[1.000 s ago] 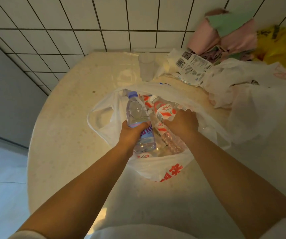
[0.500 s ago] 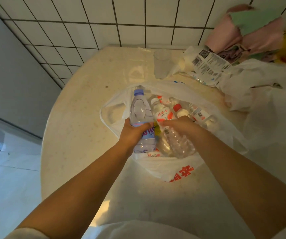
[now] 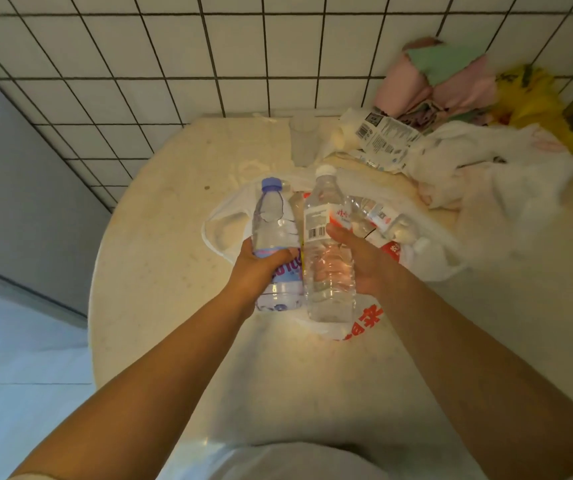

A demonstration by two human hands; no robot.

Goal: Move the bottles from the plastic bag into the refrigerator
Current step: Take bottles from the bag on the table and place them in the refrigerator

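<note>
A white plastic bag (image 3: pixel 229 220) with red print lies open on the round table (image 3: pixel 160 271). My left hand (image 3: pixel 261 268) grips a clear bottle with a blue cap and purple label (image 3: pixel 273 220), lifted above the bag. Beside it my right hand (image 3: pixel 357 258) holds a clear bottle with a white cap and red-and-white label (image 3: pixel 323 209), also raised out of the bag. More bottles (image 3: pixel 378 214) still lie inside the bag to the right. No refrigerator is in view.
A clear plastic cup (image 3: pixel 304 140) stands near the tiled wall. Crumpled white bags (image 3: pixel 486 181), a printed package (image 3: pixel 382 133), pink and green cloth (image 3: pixel 444 77) and a yellow bag (image 3: pixel 534 102) crowd the back right. Floor lies to the left.
Both hands have lifted out of the bag, each with a bottle. The right hand, earlier reaching among the bottles, now holds the white-capped one upright beside the blue-capped one.
</note>
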